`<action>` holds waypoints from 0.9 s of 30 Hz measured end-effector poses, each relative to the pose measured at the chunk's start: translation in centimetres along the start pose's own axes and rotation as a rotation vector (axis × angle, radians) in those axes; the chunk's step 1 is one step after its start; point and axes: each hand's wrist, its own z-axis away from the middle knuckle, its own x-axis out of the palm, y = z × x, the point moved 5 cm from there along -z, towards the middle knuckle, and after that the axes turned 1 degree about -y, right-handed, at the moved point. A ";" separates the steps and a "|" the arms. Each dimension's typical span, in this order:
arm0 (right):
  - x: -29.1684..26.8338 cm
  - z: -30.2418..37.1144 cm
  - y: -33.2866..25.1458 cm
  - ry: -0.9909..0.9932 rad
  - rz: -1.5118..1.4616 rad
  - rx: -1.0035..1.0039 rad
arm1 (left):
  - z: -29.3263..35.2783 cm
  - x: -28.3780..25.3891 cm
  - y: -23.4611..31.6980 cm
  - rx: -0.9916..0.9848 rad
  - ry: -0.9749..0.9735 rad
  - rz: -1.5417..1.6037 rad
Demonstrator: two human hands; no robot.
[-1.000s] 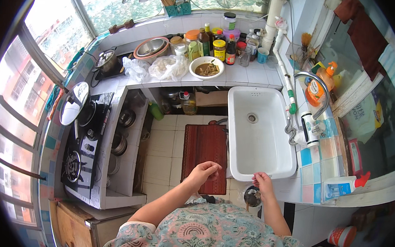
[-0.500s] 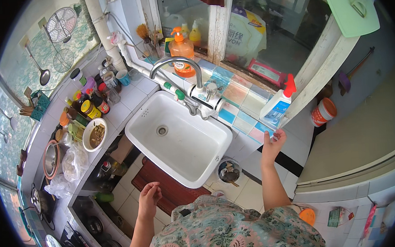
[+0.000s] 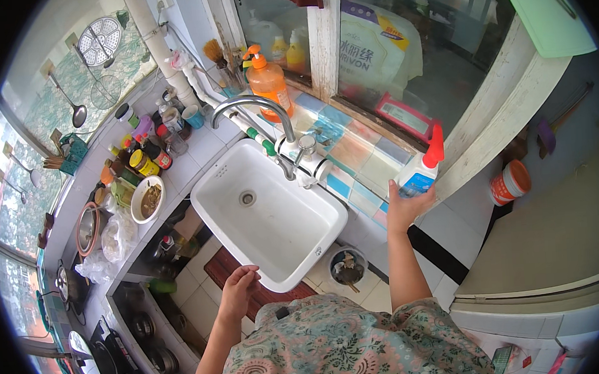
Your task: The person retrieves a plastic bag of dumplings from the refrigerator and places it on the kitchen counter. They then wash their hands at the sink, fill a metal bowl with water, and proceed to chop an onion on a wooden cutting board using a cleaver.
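Note:
My right hand (image 3: pixel 406 206) is wrapped round the lower part of a spray bottle (image 3: pixel 419 178) with a red trigger head and a blue label. The thumb shows on its left side, and the bottle hides some of the fingers. The bottle is at the right end of the tiled ledge, beside the window frame. My left hand (image 3: pixel 239 289) hovers by the near left edge of the white sink (image 3: pixel 274 219), fingers curled together, with nothing visible in them. The sink basin holds nothing but its drain.
A curved chrome faucet (image 3: pixel 256 102) arches over the sink's back edge. Behind it stands an orange pump bottle (image 3: pixel 269 86). On the left counter are a white bowl of food (image 3: pixel 148 199), several jars and plastic bags (image 3: pixel 119 237). A waste bucket (image 3: pixel 347 266) sits below, right of the sink.
My right hand has reached up to the spray bottle and closed round it. My left hand has shifted slightly right, closer to the sink. The view has turned a little.

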 end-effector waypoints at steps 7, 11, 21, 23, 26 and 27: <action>-0.1 -0.7 0.6 -0.069 -0.222 0.113 | 0.9 0.1 -0.4 0.011 0.074 0.026; 0.5 -0.1 0.0 -0.144 -0.325 0.077 | 1.4 0.0 0.2 0.019 0.095 0.011; 2.8 11.1 -10.5 -0.761 -0.665 -0.131 | 1.6 -1.0 3.9 0.210 -0.167 -0.343; 3.7 15.1 -13.9 -0.907 -0.755 -0.134 | 2.2 -1.5 5.8 0.283 -0.212 -0.447; 5.0 21.5 -18.5 -1.075 -0.778 -0.181 | 2.5 -4.7 8.0 0.366 -0.209 -0.502; 5.6 23.2 -20.2 -1.118 -0.770 -0.219 | 2.5 -6.0 8.9 0.409 -0.206 -0.528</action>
